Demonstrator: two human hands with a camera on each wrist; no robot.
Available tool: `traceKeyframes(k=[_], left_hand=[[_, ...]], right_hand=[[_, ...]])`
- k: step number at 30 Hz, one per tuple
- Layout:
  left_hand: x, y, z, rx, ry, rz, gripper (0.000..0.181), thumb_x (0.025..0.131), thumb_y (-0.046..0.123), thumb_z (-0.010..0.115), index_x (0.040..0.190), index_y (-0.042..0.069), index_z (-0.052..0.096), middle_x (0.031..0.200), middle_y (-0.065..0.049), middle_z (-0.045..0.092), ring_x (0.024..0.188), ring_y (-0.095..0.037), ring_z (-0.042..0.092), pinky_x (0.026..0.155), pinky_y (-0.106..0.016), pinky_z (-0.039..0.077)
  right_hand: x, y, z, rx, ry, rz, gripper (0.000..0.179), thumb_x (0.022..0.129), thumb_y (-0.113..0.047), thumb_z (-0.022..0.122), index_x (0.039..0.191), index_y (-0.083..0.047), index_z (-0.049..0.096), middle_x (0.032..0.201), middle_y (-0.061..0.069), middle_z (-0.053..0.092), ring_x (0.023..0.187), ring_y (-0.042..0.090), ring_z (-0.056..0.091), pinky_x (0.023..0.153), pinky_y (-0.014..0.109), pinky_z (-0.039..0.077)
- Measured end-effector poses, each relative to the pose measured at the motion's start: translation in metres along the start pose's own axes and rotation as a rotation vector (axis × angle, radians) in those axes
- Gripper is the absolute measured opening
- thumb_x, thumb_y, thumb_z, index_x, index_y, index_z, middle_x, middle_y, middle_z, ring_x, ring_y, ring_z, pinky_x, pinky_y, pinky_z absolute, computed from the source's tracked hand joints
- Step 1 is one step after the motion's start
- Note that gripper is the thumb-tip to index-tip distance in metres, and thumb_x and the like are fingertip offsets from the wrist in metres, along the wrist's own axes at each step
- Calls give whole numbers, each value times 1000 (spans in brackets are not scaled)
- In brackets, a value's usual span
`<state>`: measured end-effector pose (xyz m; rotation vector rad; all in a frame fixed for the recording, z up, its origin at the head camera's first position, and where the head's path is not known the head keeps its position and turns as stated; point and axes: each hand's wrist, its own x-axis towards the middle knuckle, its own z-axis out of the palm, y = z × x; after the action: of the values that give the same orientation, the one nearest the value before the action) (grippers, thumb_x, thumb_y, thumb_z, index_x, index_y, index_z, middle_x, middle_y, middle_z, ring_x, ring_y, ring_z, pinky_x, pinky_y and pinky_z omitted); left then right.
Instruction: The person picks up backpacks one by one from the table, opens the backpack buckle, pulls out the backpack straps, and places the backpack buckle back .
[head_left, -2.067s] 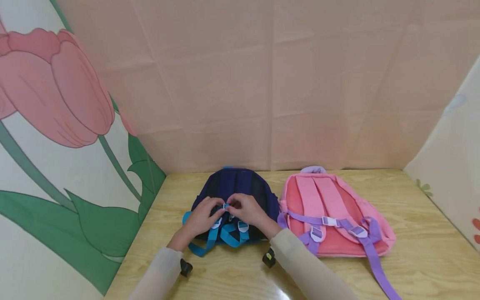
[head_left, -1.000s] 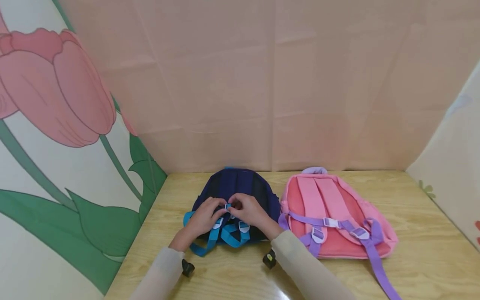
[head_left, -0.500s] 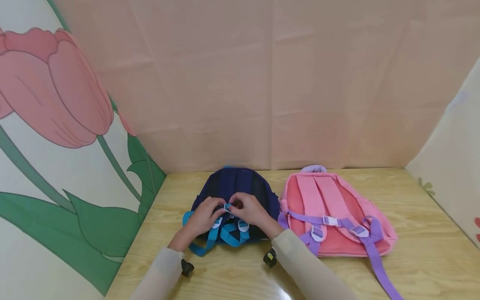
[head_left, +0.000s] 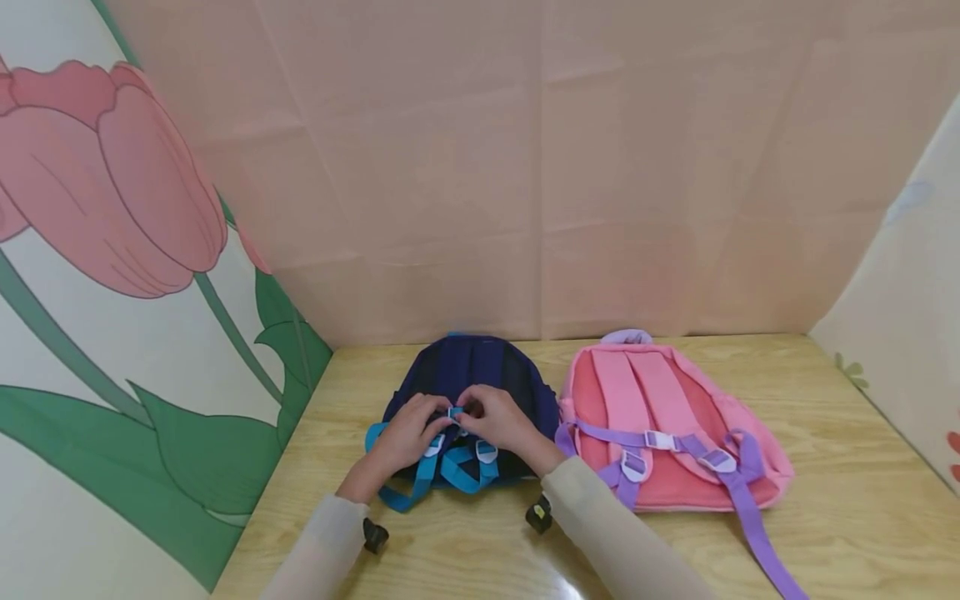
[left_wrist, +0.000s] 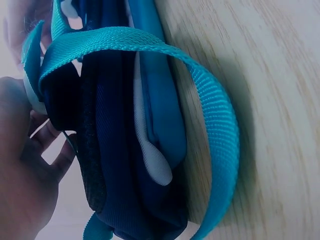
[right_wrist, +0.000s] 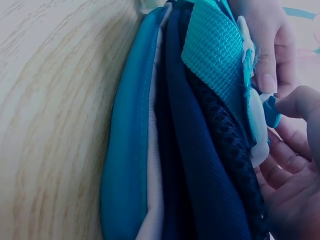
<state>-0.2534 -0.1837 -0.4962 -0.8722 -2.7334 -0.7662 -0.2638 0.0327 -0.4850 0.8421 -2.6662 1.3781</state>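
A navy backpack (head_left: 473,367) with blue webbing straps (head_left: 469,472) lies back-side up on the table. Over its middle, my left hand (head_left: 405,433) and right hand (head_left: 497,417) meet fingertip to fingertip at a small white buckle (head_left: 454,412) on blue webbing. The left thumb and fingers pinch the buckle from its left side. From the right, my right thumb and fingers pinch the blue webbing (right_wrist: 271,111) at the buckle, as the right wrist view shows. White strap adjusters (head_left: 487,452) sit below the hands. In the left wrist view a loop of webbing (left_wrist: 220,130) partly hides the work.
To the right lies a pink backpack (head_left: 720,400) with purple straps (head_left: 750,517), its white chest buckle (head_left: 660,442) joined. One purple strap hangs toward the front edge of the wooden table (head_left: 862,467). A pinkish cloth backdrop (head_left: 540,208) stands behind; a tulip-printed panel (head_left: 112,192) is at left.
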Motion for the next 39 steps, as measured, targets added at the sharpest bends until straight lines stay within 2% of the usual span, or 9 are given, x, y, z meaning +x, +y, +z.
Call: traceKeyframes(k=[19, 27, 33, 39], left_hand=[[1, 1, 1, 5, 0, -10, 20, 103, 24, 61, 119, 13, 65, 116, -1, 68, 98, -15, 53, 84, -35, 50], [1, 2, -1, 16, -19, -21, 21, 103, 23, 61, 121, 13, 65, 117, -2, 68, 99, -16, 54, 86, -37, 50], [0, 2, -1, 24, -20, -17, 21, 103, 23, 61, 121, 13, 65, 117, -2, 68, 99, -16, 54, 87, -37, 49], [0, 2, -1, 40, -17, -7, 21, 102, 25, 61, 120, 14, 65, 116, 0, 67, 99, -16, 53, 86, -37, 48]], right_hand=[[-1, 2, 0, 12, 16, 16, 11, 93, -13, 72, 102, -10, 68, 92, -1, 65, 77, 10, 60, 68, 22, 53], [-1, -3, -1, 24, 10, -37, 13, 93, -13, 72, 104, -6, 69, 95, 5, 66, 80, 12, 62, 69, 23, 53], [-1, -3, -1, -4, 4, -10, 11, 93, -12, 72, 102, -7, 69, 93, 2, 64, 79, 11, 61, 68, 23, 53], [-2, 1, -2, 13, -7, 29, 13, 92, -13, 71, 103, -7, 68, 93, 1, 64, 79, 10, 61, 68, 23, 53]])
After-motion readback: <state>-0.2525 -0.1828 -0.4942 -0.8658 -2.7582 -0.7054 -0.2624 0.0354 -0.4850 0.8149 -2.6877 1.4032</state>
